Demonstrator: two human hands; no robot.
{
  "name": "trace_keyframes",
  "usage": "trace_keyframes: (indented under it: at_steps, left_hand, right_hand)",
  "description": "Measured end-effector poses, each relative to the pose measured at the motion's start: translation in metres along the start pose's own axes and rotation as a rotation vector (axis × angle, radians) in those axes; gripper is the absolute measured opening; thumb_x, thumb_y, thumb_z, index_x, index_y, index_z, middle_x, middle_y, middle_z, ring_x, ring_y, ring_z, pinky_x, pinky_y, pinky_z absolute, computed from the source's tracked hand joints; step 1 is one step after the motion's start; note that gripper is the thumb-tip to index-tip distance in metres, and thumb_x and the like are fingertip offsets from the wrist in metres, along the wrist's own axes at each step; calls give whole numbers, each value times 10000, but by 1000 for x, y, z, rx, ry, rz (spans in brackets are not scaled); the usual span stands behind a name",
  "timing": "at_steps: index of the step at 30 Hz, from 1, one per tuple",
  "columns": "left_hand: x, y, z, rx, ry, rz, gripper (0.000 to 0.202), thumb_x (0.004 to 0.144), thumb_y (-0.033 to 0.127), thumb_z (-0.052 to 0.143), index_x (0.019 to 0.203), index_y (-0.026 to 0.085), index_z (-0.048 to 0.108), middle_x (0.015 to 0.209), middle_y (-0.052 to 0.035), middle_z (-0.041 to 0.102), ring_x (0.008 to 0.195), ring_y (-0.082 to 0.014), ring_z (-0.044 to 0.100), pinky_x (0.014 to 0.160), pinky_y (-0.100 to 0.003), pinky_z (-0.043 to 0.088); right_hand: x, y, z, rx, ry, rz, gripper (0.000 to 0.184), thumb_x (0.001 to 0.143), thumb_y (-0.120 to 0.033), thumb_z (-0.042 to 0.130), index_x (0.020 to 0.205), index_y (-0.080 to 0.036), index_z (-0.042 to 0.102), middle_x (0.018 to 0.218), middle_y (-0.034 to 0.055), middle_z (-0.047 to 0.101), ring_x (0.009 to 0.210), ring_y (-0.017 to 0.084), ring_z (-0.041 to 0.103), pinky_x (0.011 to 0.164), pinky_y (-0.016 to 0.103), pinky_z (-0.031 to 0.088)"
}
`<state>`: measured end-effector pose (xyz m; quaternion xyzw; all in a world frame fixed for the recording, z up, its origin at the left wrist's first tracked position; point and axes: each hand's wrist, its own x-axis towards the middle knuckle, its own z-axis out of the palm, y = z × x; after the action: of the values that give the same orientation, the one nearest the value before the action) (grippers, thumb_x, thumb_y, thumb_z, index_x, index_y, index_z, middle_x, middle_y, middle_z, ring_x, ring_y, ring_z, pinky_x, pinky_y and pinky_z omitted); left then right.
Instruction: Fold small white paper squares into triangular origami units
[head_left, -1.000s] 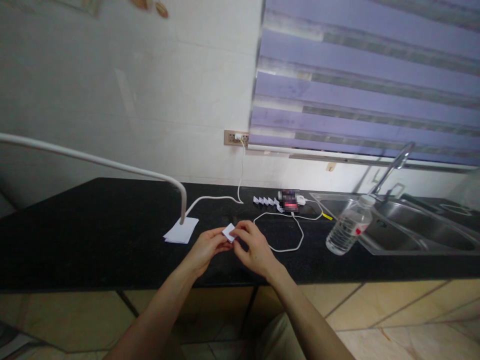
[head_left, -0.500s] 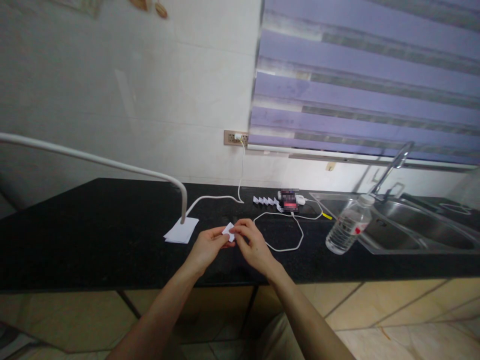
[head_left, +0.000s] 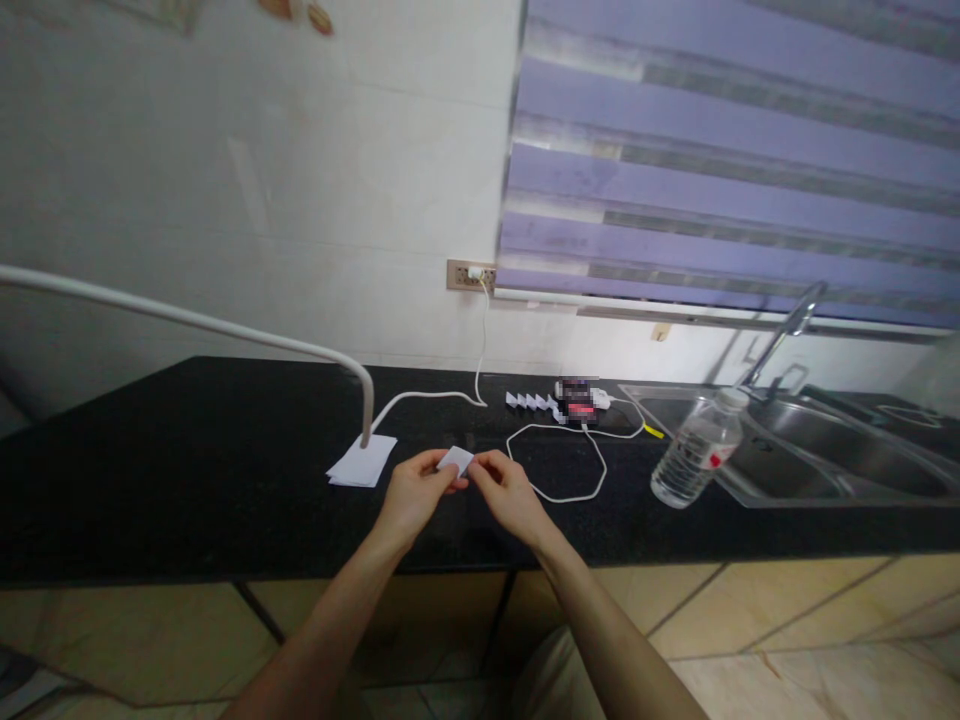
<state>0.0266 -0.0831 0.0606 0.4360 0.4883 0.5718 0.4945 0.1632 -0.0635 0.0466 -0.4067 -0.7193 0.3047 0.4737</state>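
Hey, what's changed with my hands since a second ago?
Your right hand drew slightly rightward, fingertips now at the right corner of the small paper, which looks wider now. Your left hand still holds it. The paper stack and bottle stayed put.

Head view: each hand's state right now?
Left hand: closed, holding the small white paper.
Right hand: closed, pinching the same paper at its right corner.
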Motion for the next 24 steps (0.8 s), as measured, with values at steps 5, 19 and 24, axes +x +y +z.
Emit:
trace_keyframes:
  at_steps: [5,19,24]
  left_hand:
    - [-1,-1,0,-30,12,-40,241,583,267,685,769,122,637,683,-32,679,592,-132,632,625,-257,512]
    - [-4,-6,2,-273,-6,-126,221,605,292,695,678,117,580,598,11,605,578,-86,576,619,-225,473]
    - [-5,-7,3,-297,14,-100,246,579,304,710,604,118,552,547,21,575,546,-75,545,591,-212,449]
  right_hand:
    - [-2,-3,-1,28,-48,16,203,821,-255,456,766,-165,629,728,6,598,697,120,538,617,219,433]
    - [-6,-8,7,278,-49,104,113,721,-224,568,799,-149,599,698,6,614,620,113,566,603,232,454]
    - [-4,-5,8,246,-30,105,118,728,-254,562,772,-153,604,691,2,613,605,111,551,576,223,444]
